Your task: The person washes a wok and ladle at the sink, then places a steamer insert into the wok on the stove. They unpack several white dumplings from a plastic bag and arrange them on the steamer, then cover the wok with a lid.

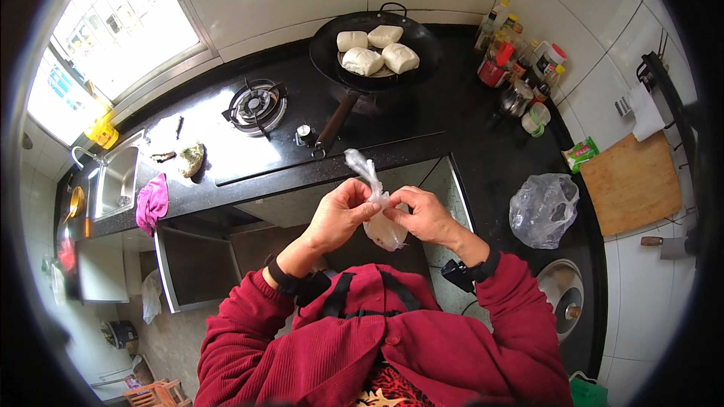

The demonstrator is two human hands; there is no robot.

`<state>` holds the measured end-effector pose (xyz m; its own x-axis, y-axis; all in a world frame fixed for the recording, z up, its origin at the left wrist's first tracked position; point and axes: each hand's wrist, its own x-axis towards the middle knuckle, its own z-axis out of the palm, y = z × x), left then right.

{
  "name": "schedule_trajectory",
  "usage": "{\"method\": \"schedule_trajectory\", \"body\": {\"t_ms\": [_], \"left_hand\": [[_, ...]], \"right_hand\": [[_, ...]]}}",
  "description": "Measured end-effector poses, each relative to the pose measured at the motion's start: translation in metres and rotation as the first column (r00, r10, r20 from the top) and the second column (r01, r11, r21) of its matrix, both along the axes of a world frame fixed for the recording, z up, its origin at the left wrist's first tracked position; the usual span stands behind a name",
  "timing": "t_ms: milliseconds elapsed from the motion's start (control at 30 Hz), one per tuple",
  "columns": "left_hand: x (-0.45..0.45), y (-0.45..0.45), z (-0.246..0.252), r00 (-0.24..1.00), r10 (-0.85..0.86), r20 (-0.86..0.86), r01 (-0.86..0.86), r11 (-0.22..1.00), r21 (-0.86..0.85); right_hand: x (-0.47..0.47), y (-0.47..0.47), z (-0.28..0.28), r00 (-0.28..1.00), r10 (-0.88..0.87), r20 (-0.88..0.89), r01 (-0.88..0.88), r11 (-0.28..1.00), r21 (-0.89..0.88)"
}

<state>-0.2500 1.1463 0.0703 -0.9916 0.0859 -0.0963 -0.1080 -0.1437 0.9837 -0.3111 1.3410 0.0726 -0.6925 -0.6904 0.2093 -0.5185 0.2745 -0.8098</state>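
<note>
A small clear plastic bag [386, 233] hangs in front of me, its neck twisted and its loose end sticking up to the left. Something pale sits inside it, but I cannot tell what. My left hand [342, 209] pinches the neck from the left between thumb and fingers. From the right, my right hand [421, 213] grips the same neck close to the left thumb. Beyond the hands, several white steamed buns [362, 61] rest in a black wok [325, 62] on the stove, its dark handle [338, 124] pointing towards me.
Left of the wok is a bare gas burner [255, 103]. A pink cloth [151, 203] hangs by the sink [119, 181]. On the right counter are a crumpled plastic bag [544, 211], a pot lid [561, 288] and seasoning bottles [503, 59]. A cabinet door [198, 265] stands open below.
</note>
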Motion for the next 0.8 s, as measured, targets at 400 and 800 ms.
{"method": "schedule_trajectory", "body": {"t_ms": [400,800], "left_hand": [[0.002,-0.011,-0.015,0.983,0.184,0.003,-0.177,0.938,0.299],[0.014,-0.001,-0.007,0.981,0.113,0.156,-0.177,0.852,0.492]], "right_hand": [[-0.005,0.021,-0.002,0.696,0.088,0.713,0.378,0.799,-0.468],[0.000,0.023,0.018,0.605,0.269,0.749,0.279,0.810,-0.516]]}}
